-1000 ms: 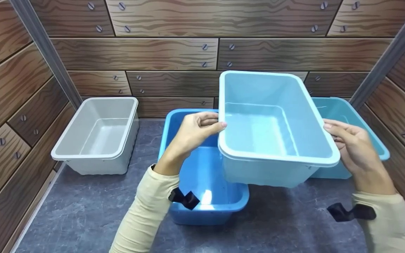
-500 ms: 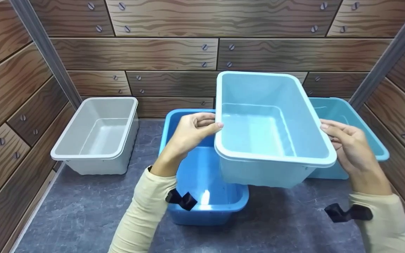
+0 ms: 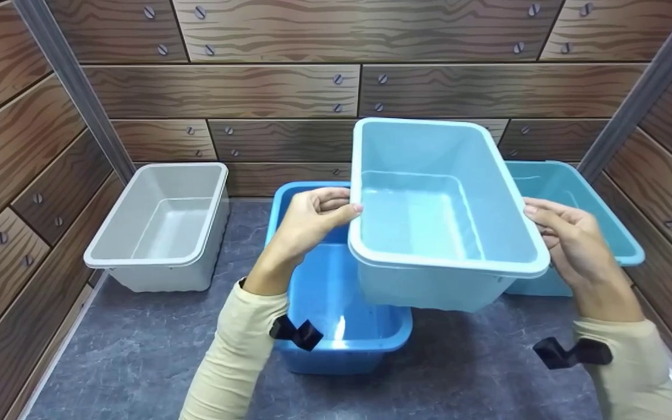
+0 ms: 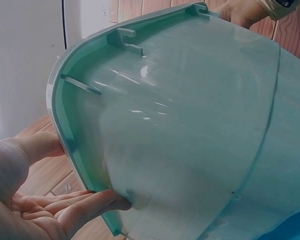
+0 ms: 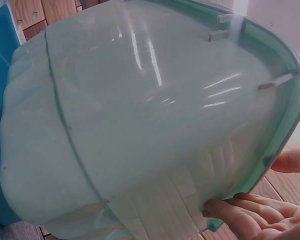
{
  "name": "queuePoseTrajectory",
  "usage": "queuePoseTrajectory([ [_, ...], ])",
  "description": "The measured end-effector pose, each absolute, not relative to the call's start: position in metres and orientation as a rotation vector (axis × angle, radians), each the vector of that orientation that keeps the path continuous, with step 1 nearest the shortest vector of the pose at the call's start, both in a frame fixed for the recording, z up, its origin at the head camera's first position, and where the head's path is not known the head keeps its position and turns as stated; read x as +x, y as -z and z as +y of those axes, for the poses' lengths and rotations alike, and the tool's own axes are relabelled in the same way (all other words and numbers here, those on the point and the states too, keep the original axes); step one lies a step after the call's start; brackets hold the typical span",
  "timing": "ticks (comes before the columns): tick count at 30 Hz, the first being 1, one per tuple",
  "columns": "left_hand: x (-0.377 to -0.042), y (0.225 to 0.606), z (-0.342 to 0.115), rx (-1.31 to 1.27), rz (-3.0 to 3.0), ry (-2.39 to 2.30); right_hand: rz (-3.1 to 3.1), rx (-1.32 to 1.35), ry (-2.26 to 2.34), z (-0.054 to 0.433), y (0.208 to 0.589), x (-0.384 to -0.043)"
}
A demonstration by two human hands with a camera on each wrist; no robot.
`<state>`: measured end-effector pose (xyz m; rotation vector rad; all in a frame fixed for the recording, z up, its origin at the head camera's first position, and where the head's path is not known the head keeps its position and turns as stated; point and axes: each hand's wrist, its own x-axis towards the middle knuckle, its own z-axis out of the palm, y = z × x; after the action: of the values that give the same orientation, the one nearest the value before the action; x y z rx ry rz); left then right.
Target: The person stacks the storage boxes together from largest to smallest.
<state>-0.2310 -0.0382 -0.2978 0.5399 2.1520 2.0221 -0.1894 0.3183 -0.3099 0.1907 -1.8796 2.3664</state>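
Note:
A pale blue plastic bin [image 3: 417,216] hangs in the air in the head view, its open top tipped toward me and nothing inside. My left hand [image 3: 307,224] pinches its left rim, thumb on top and fingers beneath. On the opposite rim, my right hand [image 3: 572,242] grips in the same way. Underneath, partly covered, a bright blue bin [image 3: 327,291] stands on the dark surface. Both wrist views show the raised bin's outer wall [image 4: 185,110], with the fingers [image 5: 230,215] under the lip.
A grey bin [image 3: 164,233] stands at the back left. At the back right is a teal bin [image 3: 598,221], partly hidden behind the raised bin. The dark marbled surface [image 3: 137,350] is bounded by wood-patterned walls [image 3: 277,87] and grey corner strips.
Both hands have shifted slightly left, carrying the pale blue bin with them at about the same height. The grey, bright blue and teal bins have stayed in place.

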Motion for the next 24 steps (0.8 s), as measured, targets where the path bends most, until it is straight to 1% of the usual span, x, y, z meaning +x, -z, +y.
queuePoseTrajectory([
  [24,-0.231,0.299,-0.049,0.525,2.107,-2.083,-1.891,0.178,-2.347,0.304,0.311,-0.190],
])
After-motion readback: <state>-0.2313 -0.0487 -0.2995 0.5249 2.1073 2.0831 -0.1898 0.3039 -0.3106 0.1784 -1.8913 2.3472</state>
